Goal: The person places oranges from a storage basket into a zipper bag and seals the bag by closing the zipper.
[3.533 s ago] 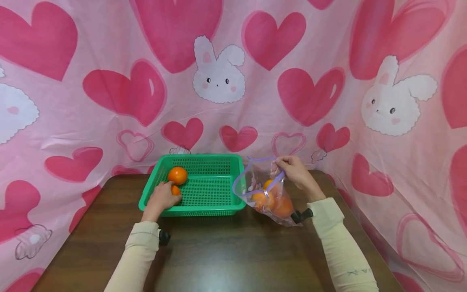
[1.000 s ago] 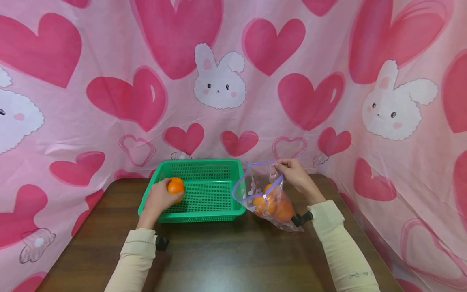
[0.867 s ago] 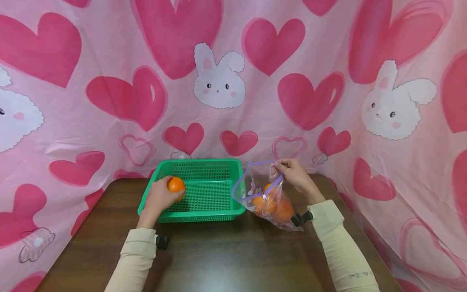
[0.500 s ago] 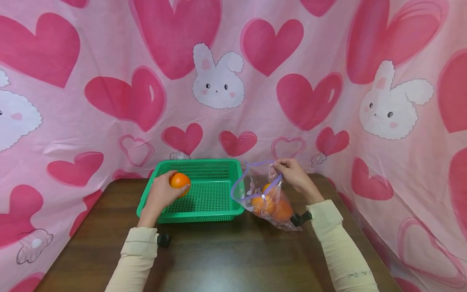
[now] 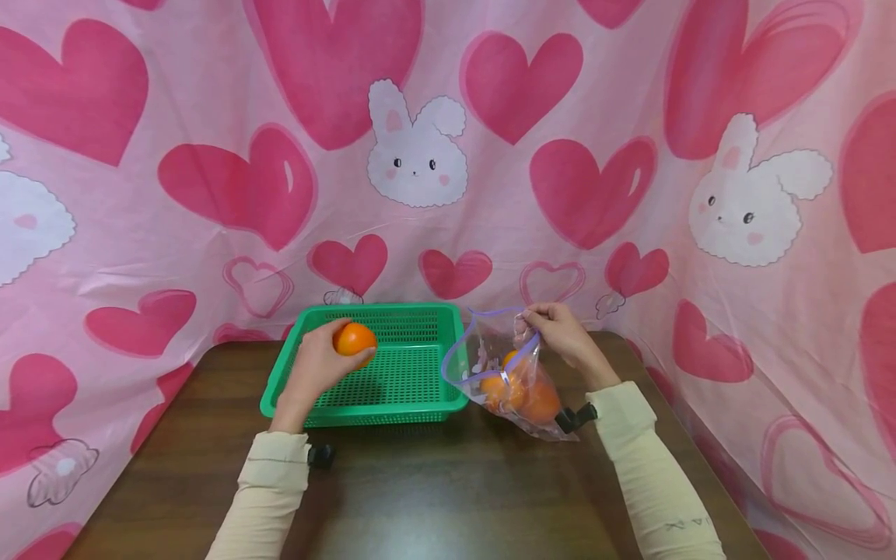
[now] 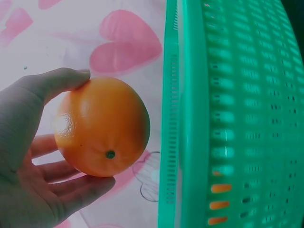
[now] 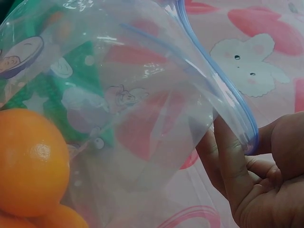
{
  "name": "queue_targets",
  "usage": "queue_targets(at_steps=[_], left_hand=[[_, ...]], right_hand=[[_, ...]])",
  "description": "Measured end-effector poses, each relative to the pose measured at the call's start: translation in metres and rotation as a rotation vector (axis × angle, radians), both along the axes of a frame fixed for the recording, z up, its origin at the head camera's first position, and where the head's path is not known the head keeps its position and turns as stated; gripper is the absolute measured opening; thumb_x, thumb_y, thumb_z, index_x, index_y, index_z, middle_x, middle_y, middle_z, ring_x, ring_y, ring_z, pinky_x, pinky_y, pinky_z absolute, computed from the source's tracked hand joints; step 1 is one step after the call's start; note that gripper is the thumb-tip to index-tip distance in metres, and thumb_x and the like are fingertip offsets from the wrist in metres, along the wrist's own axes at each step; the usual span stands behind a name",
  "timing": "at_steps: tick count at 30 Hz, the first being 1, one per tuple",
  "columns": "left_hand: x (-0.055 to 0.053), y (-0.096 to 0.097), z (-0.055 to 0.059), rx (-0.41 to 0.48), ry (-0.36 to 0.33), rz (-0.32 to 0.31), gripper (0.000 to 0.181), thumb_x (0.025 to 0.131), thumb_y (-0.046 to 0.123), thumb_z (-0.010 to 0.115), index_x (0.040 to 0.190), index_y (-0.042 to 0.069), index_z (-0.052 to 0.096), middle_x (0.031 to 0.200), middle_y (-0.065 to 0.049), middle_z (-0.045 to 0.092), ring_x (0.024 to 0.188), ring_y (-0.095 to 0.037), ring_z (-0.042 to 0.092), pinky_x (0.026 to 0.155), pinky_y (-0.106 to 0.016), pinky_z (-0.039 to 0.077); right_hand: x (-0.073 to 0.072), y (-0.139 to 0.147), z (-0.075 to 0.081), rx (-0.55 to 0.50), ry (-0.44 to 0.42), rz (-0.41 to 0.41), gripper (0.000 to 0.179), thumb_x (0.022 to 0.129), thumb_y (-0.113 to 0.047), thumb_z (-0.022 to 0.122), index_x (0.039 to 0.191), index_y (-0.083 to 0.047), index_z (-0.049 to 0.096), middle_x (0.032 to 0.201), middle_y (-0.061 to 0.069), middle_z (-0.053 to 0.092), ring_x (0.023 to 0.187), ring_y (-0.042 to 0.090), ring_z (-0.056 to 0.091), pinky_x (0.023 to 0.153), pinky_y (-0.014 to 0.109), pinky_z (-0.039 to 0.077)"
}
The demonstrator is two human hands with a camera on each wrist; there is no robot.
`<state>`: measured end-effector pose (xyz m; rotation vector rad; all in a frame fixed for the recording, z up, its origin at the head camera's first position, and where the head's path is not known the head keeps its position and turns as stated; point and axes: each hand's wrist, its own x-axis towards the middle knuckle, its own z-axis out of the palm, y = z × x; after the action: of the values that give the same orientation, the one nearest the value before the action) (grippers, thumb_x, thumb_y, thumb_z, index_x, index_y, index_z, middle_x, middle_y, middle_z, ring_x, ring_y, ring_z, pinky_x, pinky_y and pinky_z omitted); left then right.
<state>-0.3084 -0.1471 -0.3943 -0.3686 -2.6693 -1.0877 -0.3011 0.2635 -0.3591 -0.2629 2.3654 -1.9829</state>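
My left hand (image 5: 318,365) grips an orange (image 5: 355,340) above the left part of the green basket (image 5: 448,400). In the left wrist view, the thumb lies on top of the orange (image 6: 104,128) and the fingers curl under it, with its small green stem spot showing. To the right of the basket, my right hand (image 5: 563,330) pinches the purple-edged rim of a clear zip bag (image 5: 490,342), whose mouth gapes toward the basket. Several oranges (image 5: 507,389) lie in the bag. The right wrist view shows thumb and fingers at the bag's blue-looking rim (image 7: 228,90).
The basket and bag are on a dark wooden table (image 5: 420,490). Orange colour shows through several basket slots (image 6: 221,188) in the left wrist view. A pink cloth (image 5: 490,210) with hearts and rabbits hangs behind and beside the table.
My left hand, earlier low at an orange in the basket, has lifted it and moved to the right and slightly up. My right hand still holds the bag rim in place.
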Motion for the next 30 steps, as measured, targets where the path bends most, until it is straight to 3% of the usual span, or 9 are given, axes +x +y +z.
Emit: queue_targets(at_steps=[14,30], left_hand=[[0.013,0.031,0.003,0.064,0.052,-0.039,0.069,0.084,0.037,0.083,0.143,0.011,0.056,0.133,-0.013,0.064,0.109,-0.033,0.06,0.083,-0.052,0.059],[0.021,0.063,0.005,0.136,0.121,-0.138,0.068,0.081,0.033,0.087,0.139,0.011,0.06,0.132,-0.01,0.066,0.111,-0.03,0.062,0.087,-0.051,0.059]], right_hand=[[0.003,-0.003,0.0,-0.006,-0.012,-0.009,0.031,0.108,-0.008,0.046,0.113,0.02,0.057,0.078,0.0,0.07,0.067,0.01,0.072,0.063,0.027,0.061],[0.005,-0.002,0.001,0.018,0.0,-0.01,0.034,0.108,-0.009,0.046,0.115,0.022,0.056,0.077,-0.001,0.069,0.068,0.008,0.072,0.061,0.024,0.06]])
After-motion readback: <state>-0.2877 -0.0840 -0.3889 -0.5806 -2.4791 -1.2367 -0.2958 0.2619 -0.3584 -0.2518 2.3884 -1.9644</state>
